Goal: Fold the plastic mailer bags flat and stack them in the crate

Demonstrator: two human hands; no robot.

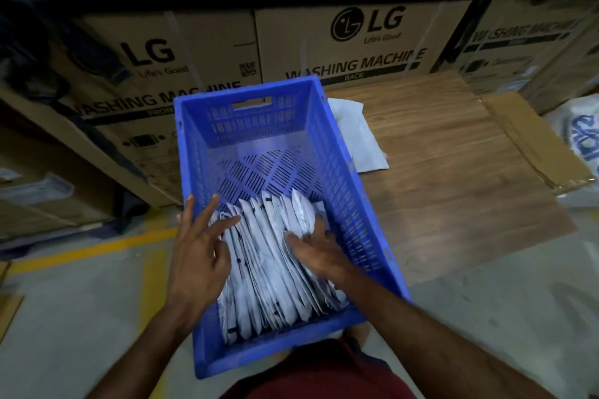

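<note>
both hands [201, 249] press folded mailer bags [272, 272] inside crate [194, 146].

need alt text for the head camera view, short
Two bare hands, left hand and right hand, press on folded white mailer bags packed on edge in the near end of a blue crate. One loose mailer lies beside it; washing-machine boxes stand behind.

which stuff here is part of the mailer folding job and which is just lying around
Part of the job:
blue crate
folded mailers standing in it
loose mailer on the wooden board
left hand
right hand

Lying about:
washing machine cartons
flattened cardboard
printed sack
</note>
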